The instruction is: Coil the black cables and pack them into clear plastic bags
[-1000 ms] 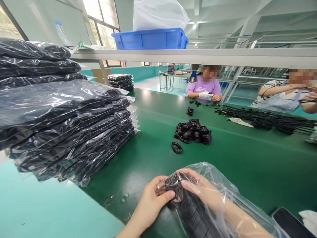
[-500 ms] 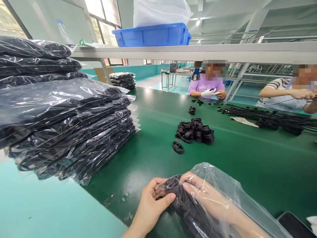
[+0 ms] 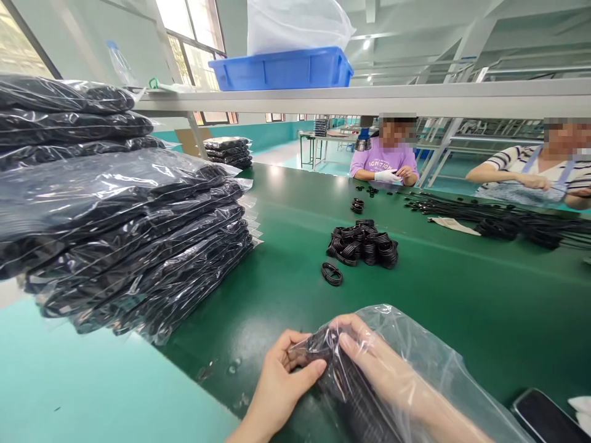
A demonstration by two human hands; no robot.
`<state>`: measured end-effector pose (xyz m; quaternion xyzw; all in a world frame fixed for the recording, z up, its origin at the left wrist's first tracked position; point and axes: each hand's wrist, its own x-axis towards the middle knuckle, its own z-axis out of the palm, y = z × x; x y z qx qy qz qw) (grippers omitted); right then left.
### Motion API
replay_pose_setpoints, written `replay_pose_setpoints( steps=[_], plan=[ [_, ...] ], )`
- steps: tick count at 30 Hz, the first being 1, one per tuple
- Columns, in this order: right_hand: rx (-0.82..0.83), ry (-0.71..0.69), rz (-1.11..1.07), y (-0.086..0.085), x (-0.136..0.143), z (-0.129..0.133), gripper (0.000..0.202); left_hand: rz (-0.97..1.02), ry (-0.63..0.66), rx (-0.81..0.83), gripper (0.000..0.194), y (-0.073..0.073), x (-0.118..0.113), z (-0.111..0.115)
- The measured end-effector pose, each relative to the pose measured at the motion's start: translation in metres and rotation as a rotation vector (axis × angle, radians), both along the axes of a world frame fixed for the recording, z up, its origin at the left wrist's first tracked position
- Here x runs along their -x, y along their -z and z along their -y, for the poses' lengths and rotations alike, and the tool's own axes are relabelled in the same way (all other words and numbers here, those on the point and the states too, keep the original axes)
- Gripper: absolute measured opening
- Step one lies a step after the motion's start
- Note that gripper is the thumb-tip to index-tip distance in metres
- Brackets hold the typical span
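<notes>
– how does the left hand stand?
– its thumb and fingers pinch the far end of the black cable bundle through the clear plastic bag.
– and the right hand?
– inside the bag, fingers bent against the bundle's end; whether they pinch it, i can't tell.
– where's the bundle, then?
– in the bag, at the near side of the green surface.
– and beyond?
– one loose cable coil just before a heap of black coils; stacked bagged packs at left.
</notes>
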<state>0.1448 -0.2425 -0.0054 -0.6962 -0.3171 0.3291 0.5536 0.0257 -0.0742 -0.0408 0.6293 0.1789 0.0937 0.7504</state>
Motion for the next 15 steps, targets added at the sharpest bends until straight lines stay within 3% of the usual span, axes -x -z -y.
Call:
replay_pose_setpoints(
  steps=[6,12,15],
  plan=[
    [-0.031,0.002,-0.080,0.005,-0.005,0.004,0.049,0.007,0.036,0.000,0.036,0.000,0.003,-0.002],
    [-0.132,0.162,-0.138,0.025,-0.003,-0.010,0.049,-0.043,0.020,-0.051,0.040,-0.004,0.000,-0.003],
    [-0.073,0.197,-0.183,0.034,-0.003,-0.015,0.051,-0.105,-0.024,-0.113,0.042,-0.004,-0.003,-0.003]
  ],
)
